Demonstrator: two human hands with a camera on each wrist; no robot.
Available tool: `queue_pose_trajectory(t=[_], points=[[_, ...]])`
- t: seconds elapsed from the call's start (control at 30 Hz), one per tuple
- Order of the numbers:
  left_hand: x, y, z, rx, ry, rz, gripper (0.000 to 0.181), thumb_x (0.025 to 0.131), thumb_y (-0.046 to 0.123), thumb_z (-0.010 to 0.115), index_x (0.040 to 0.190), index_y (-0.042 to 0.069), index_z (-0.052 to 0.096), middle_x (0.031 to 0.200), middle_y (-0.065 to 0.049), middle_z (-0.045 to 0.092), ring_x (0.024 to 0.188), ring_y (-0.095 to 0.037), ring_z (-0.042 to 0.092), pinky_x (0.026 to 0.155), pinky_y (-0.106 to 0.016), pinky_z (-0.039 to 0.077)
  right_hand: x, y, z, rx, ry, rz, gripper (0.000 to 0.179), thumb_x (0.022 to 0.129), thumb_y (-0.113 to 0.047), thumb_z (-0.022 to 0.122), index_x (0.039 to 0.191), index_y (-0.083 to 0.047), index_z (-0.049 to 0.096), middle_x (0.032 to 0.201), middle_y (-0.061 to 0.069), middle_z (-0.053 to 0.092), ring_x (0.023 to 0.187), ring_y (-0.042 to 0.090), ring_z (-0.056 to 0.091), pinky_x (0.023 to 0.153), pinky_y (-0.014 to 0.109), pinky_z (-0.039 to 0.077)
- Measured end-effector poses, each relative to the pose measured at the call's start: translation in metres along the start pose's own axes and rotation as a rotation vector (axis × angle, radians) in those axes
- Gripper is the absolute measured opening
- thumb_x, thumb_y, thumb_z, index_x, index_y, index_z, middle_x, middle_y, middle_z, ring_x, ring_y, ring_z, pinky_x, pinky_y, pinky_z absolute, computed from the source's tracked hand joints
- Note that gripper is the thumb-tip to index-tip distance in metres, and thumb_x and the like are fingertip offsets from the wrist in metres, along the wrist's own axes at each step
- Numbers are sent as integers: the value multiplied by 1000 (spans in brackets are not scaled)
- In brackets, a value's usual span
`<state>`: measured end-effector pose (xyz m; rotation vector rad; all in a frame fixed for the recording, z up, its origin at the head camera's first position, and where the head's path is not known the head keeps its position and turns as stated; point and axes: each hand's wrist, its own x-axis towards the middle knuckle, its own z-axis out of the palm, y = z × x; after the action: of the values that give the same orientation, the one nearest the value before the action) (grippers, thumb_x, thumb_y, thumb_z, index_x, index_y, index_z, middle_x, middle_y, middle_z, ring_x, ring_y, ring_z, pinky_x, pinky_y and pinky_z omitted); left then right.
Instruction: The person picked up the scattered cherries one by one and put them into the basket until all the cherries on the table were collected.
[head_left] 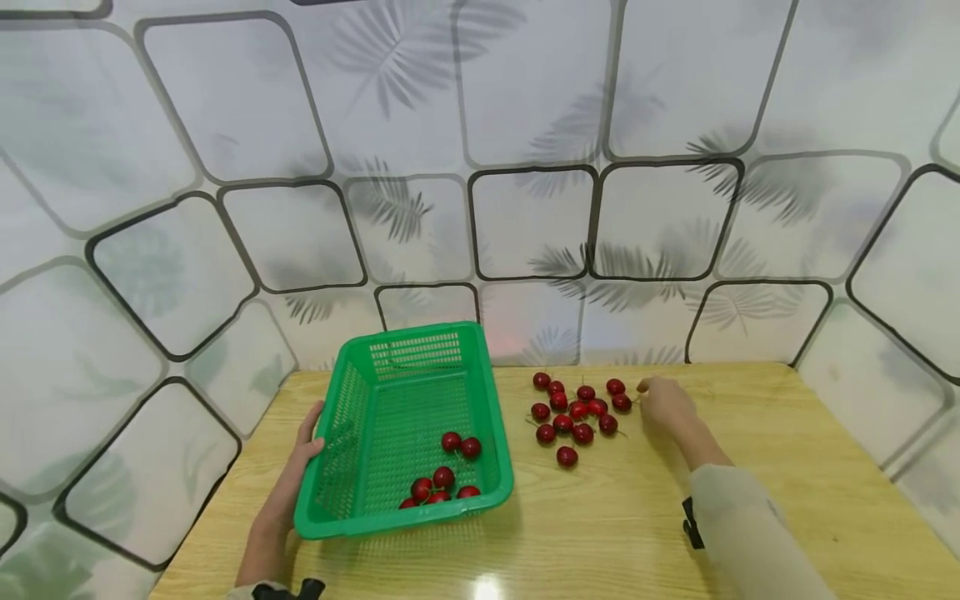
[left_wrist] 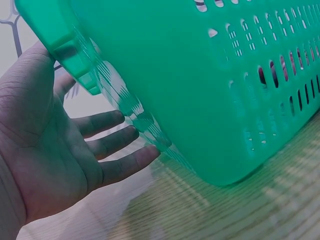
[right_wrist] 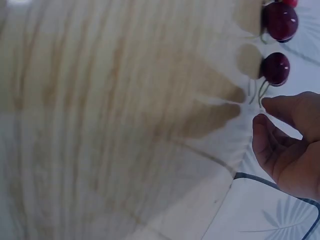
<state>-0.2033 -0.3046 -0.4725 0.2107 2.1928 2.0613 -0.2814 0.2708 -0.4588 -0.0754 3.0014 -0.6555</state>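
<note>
One basket (head_left: 405, 408), seven cherries (head_left: 444, 477) inside, about fourteen on one table (head_left: 600, 525)

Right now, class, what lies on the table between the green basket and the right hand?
In the head view, a loose cluster of red cherries lies on the table between the green basket and the right hand.

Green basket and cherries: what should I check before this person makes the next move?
1. Green basket held: ok; the left hand holds it at the side rim.
2. Right hand near a cherry: ok; its fingertips are beside the stem.
3. Stem pinched: not ok; a gap shows between thumb and fingertip.
4. Room inside: ok; the cherries in the basket lie toward the near right, leaving bare bottom.
5. Basket flat on the table: cannot tell.
</note>
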Motion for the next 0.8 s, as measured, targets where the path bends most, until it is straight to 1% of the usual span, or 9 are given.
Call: queue_pose_trajectory(t=[0.03,0.13,0.27,0.37,0.43,0.6,0.67,0.73,0.8], points=[[-1,-1,0,4,-2,-13,64,107,35,26,160,29,-9,163,-12,-14,130,-30,27,89,-29,46,0,1,2,0,-7,-4,37,92,1,45,124,13,59,124,35,57,115,54,53,90,58,47],[0,-3,-1,5,0,-14,63,106,34,26,160,31,-8,163,-11,-13,132,-36,24,89,-32,46,-2,3,6,9,-15,-5,35,96,-2,46,125,11,60,128,34,56,119,54,50,93,60,45],[-1,-1,0,25,7,-5,62,107,34,25,160,32,-8,164,-10,-13,134,-36,22,88,-29,45,-1,3,9,11,4,-19,29,96,-3,53,119,8,66,124,32,60,116,53,53,90,60,47],[-1,2,1,35,8,5,62,108,34,25,160,30,-9,164,-10,-14,137,-36,17,88,-24,43,-1,5,11,10,28,-38,24,94,-3,57,112,8,69,118,31,63,111,52,56,88,59,48],[-1,3,2,34,9,10,63,108,34,25,160,29,-9,164,-10,-14,138,-37,15,88,-24,43,-1,7,12,7,44,-51,21,94,-4,59,107,7,71,113,29,65,106,50,59,85,57,50],[-1,2,2,14,10,-5,63,107,32,24,160,28,-11,163,-12,-14,135,-40,20,86,-27,46,0,11,15,-7,78,-85,15,92,-4,62,96,2,75,101,23,70,93,42,66,75,52,53],[-1,2,2,14,15,-17,62,108,30,23,160,28,-11,163,-11,-14,133,-35,23,86,-27,46,0,12,16,-12,84,-98,14,92,-4,62,95,0,76,99,21,71,90,39,67,74,51,53],[-1,2,1,24,13,-15,61,108,30,23,160,29,-10,163,-11,-13,131,-27,27,87,-27,46,0,13,16,-13,86,-104,14,92,-4,62,94,0,76,98,19,71,88,37,67,73,50,53],[0,-2,-2,20,-12,23,63,108,32,26,160,30,-10,163,-14,-13,127,-20,33,87,-28,46,-1,13,17,-12,92,-105,15,93,-5,61,95,-1,76,97,18,71,88,36,67,74,50,54]])
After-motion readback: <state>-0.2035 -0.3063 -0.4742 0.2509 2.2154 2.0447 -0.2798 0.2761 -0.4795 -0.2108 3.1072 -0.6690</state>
